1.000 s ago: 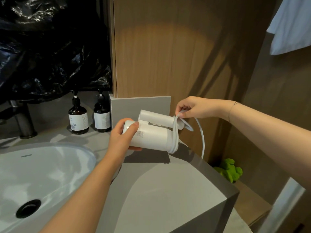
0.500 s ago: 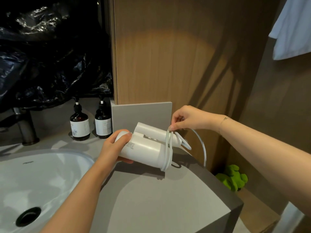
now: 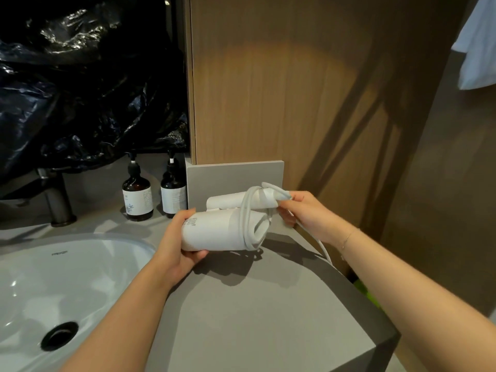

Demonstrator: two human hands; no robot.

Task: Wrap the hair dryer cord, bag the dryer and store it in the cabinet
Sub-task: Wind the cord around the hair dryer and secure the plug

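Head view — left hand (image 3: 175,248) gripping dryer (image 3: 217,232) above counter edge (image 3: 357,288) — right hand (image 3: 308,214) pinching cord (image 3: 248,210)

No legible text anywhere.

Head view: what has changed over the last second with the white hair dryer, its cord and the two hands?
The right hand brought the white cord from above the folded white hair dryer down past its end, adding to the loops there; slack trails off the grey counter. The left hand kept gripping the barrel. Two brown pump bottles and white sink are unchanged.
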